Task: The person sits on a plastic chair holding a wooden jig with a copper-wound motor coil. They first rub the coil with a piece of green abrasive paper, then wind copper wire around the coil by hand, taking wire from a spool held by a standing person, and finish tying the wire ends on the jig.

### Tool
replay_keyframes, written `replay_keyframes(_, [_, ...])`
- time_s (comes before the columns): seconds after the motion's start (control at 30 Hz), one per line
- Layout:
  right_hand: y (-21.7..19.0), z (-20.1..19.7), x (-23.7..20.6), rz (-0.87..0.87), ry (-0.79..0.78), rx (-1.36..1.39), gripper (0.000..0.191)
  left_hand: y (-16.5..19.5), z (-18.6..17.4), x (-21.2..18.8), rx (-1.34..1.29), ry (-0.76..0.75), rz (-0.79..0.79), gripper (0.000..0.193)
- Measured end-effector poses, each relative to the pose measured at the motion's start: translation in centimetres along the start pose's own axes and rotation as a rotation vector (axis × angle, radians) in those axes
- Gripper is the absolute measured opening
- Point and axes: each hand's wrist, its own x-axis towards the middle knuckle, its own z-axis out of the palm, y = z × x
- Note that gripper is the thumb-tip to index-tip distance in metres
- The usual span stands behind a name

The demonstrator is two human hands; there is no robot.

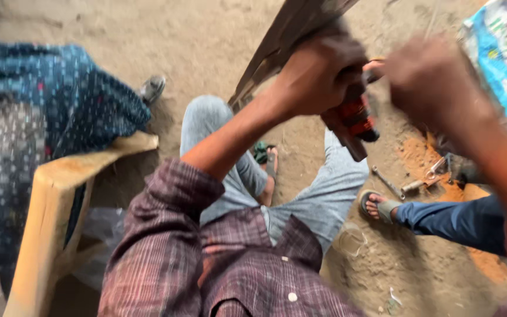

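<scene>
maroon plaid shirt (230, 270) with thin pale lines, white buttons. light grey-blue jeans (324, 194). dark brown wooden plank (283, 41). tool (356, 117) in left hand (318, 76) red-orange with black bands. dark blue cloth (36, 100) with small white and red dots. pale tan wood frame (48, 199). navy trouser leg (459, 220), grey sandal (379, 205). sandy brown ground (195, 41), orange dust patch (421, 155). blue, white and green sack (500, 53).

Both hands (318, 76) motion-blurred, wooden plank (283, 35) cut off at the top edge.
</scene>
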Motion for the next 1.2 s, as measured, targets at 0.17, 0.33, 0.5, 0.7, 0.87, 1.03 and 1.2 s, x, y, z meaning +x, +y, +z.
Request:
replay_keyframes(0.17, [-0.5,0.1,-2.4,-0.073,0.102,0.342,0.01,0.3,-0.5,0.4,0.12,-0.059,-0.056,0.013])
replay_keyframes(0.33, [1.7,0.8,-0.5,0.132,-0.036,-0.021,0.005,0.5,-0.7,-0.3,0.051,-0.055,-0.017,0.013])
replay_keyframes(0.5, [-0.3,-2.0,-0.2,-0.086,0.1,0.409,0.005,0.1,-1.4,0.0,0.031,-0.014,-0.04,0.017])
replay_keyframes(0.7, [2.3,0.8,1.8,0.129,0.098,0.25,0.011,2.0,-1.8,-0.4,0.061,-0.073,-0.055,0.014])
replay_keyframes(0.87, [1.4,1.9,-4.1,0.209,0.092,0.717,0.029,1.5,-2.2,-0.5,0.095,-0.042,-0.103,0.013])
replay_keyframes(1.03, [2.6,-1.5,-8.5,0.582,0.313,0.47,0.023,1.3,-1.6,-1.0,0.053,0.037,-0.036,0.013])
replay_keyframes(1.2, [-0.8,-1.9,-4.7,0.456,0.323,0.764,0.026,2.3,-0.9,-0.8,0.06,0.022,-0.071,0.011])
